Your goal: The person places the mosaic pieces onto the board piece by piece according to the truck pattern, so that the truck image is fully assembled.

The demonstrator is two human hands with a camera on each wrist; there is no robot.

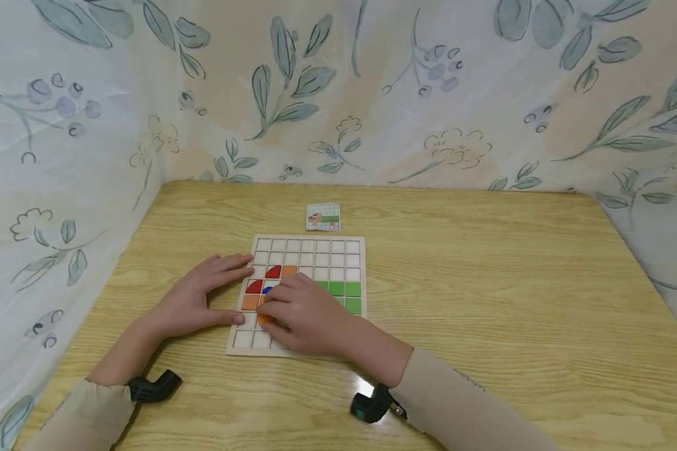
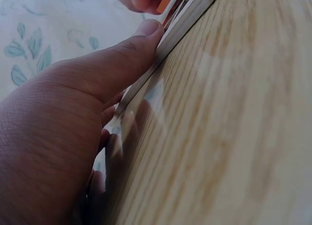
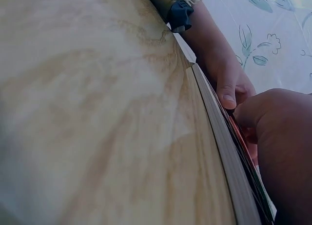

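Observation:
A wooden grid board (image 1: 297, 352) lies on the table with colored tiles in some of its squares. Along its left edge rests my left hand (image 1: 188, 304), fingers stretched out and thumb against the rim. Over the lower left squares, my right hand (image 1: 310, 313) pinches an orange tile (image 2: 166, 1), which shows tilted in the left wrist view. Two red quarter-round tiles (image 1: 273, 272), a partly covered blue-marked tile (image 1: 267, 290) and other orange tiles (image 1: 250, 302) lie left of the right hand. Several green tiles (image 1: 352, 289) fill squares at the right. My right hand hides the middle squares.
A small picture card (image 1: 323, 217) with a colored grid pattern lies behind the board. The wooden table (image 1: 485, 282) extends far to the right. Leaf-patterned cloth (image 1: 372, 94) hangs at the back and sides. A black wrist device (image 1: 155, 386) sits on each arm.

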